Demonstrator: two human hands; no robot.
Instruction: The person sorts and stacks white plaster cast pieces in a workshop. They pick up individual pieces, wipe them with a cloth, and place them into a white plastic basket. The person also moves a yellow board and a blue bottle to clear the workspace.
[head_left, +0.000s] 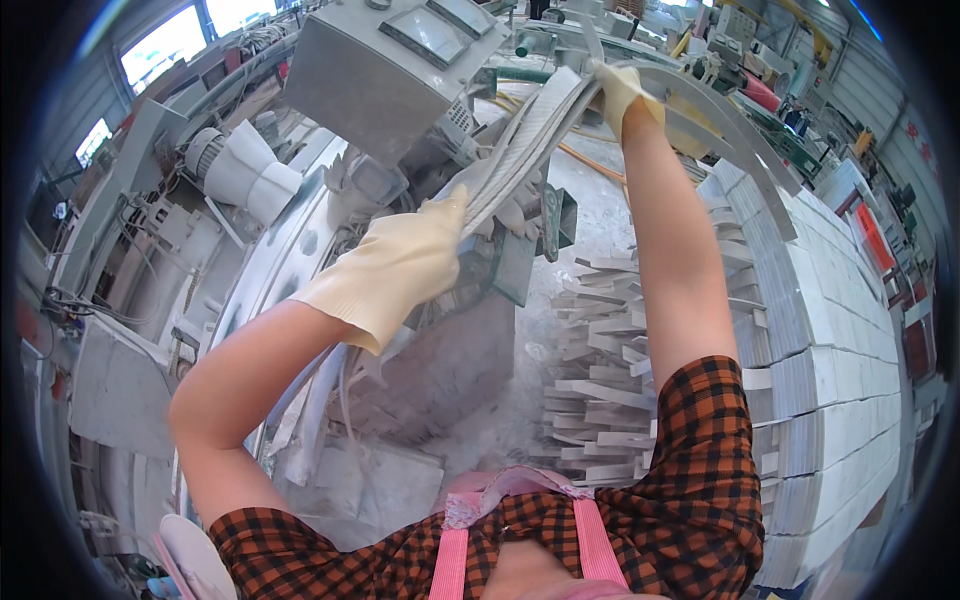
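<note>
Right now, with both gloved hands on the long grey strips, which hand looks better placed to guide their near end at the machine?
Probably left. The left hand grips the strips at their near end, close to the grey machine. The right hand holds the far end, arm fully extended.

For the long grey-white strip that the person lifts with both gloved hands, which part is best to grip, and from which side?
The long strip is thin, long and slightly curved, so one hand at each end probably serves best. The left hand clasps the near end from the left, and the right hand takes the far end from the right. A single grip in the middle would likely let it sag or tip.
</note>
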